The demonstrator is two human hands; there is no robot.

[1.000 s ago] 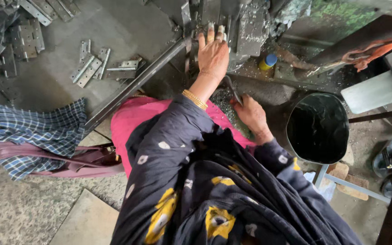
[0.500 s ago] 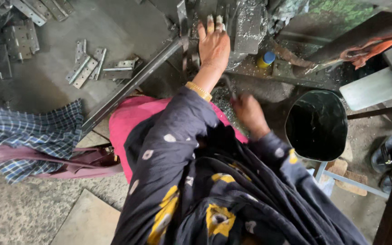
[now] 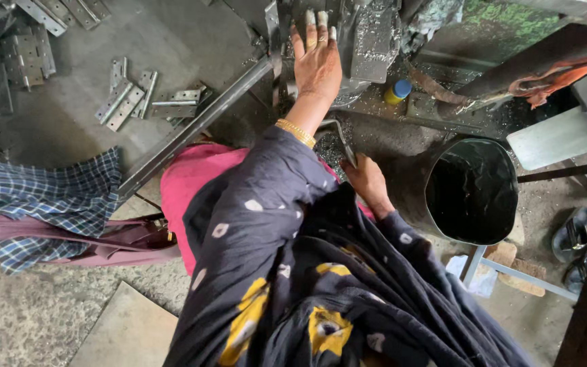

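I've got my left hand (image 3: 317, 64) stretched out flat against the grey metal machine (image 3: 368, 41), fingers spread and pressed on its face, palm down, gripping nothing. A gold bangle (image 3: 296, 132) sits at that wrist, just above the dark spotted sleeve (image 3: 266, 204). My right hand (image 3: 368, 182) is lower and closer to me, curled around the end of a bent metal strip (image 3: 341, 139); the fingers are closed on it, though the sleeve hides part of the hold. That strip rises from my right hand toward the machine base, over a patch of dark metal shavings (image 3: 327, 146).

Just right of my right hand stands a black bucket (image 3: 473, 190), open and dark inside. A small yellow bottle with a blue cap (image 3: 397, 92) sits on the machine's ledge, near my left hand. A long steel angle bar (image 3: 191, 129) runs diagonally from the machine down to the left. Beyond it, loose metal hinges (image 3: 130, 98) lie scattered on the grey floor. On the left, a checked blue cloth (image 3: 42, 197) lies over a maroon bag (image 3: 83, 241). Pink fabric (image 3: 191, 183) covers my knee.
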